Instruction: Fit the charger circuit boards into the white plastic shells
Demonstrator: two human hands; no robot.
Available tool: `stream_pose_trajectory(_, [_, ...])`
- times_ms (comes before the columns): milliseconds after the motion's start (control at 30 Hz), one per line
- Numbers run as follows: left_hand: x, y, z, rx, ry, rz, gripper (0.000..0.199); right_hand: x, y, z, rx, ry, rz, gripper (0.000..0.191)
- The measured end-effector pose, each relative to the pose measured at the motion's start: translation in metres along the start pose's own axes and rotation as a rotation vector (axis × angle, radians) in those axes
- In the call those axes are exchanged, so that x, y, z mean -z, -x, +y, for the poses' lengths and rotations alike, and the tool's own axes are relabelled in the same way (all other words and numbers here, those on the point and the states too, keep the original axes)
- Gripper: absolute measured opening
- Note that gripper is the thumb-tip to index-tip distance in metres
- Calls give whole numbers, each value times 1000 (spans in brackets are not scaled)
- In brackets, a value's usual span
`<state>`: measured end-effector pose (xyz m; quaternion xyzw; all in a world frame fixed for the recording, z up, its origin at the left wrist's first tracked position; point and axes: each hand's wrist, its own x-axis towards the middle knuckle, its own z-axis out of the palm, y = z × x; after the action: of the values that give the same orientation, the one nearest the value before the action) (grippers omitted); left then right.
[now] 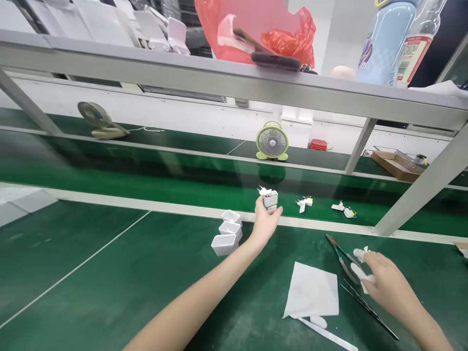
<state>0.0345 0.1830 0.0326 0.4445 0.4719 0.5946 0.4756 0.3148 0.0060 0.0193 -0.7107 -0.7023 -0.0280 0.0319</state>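
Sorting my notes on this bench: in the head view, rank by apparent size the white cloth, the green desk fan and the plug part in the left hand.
1. White cloth, though nearest the camera.
2. Green desk fan, farther off.
3. Plug part, held in the left hand.

Landmark: square cloth (312,291) on the bench. Three open housings (227,233) lie left of it, pliers (341,258) and tweezers (367,304) right. Behind it on the belt: a plug unit (271,198), then two loose assemblies (304,203) (344,209) further right. Desk fan (272,141) stands farther behind.
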Motion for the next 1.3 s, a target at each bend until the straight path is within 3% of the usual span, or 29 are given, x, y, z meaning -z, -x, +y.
stream_pose_trajectory(100, [44, 29, 4, -179, -159, 2, 58, 8, -44, -13, -34, -72, -44, 37])
stream_pose_trajectory(167, [73, 39, -4, -407, -533, 101, 59, 7, -78, -24, -21, -98, -49, 28])
stream_pose_trajectory(233, [95, 40, -19, -430, -781, 182, 66, 4, -111, -32, -34, -105, -43, 23])
stream_pose_trajectory(333, [114, 33, -41, -336, -913, 215, 77, 1, -150, -36, -136, -68, 41, 30])
stream_pose_trajectory(433, [119, 27, -52, -305, -873, 159, 80, -3, -177, -47, -147, -45, 73, 35])
stream_pose_trajectory(600, [123, 29, -48, -299, -904, 143, 70, -23, -211, -104, -15, -82, -38, 28])
stream_pose_trajectory(700, [129, 32, -45, -264, -985, 134, 72, -29, -222, -119, -53, -79, 25, 30])
stream_pose_trajectory(833, [136, 33, -39, -218, -1053, 79, 72, -30, -225, -81, -200, -85, 112, 46])
stream_pose_trajectory(933, [134, 37, -30, -215, -1053, 10, 66, -31, -221, -40, -211, -107, -33, 44])
stream_pose_trajectory(1033, [128, 43, -24, -284, -995, -56, 61, -31, -220, -16, -114, -130, -200, 35])
stream_pose_trajectory(1133, [120, 53, -23, -371, -910, -96, 60, -31, -227, -10, -52, -115, -280, 33])
stream_pose_trajectory(1300, [113, 63, -25, -420, -886, -139, 58, -26, -238, -22, -16, -82, -324, 33])
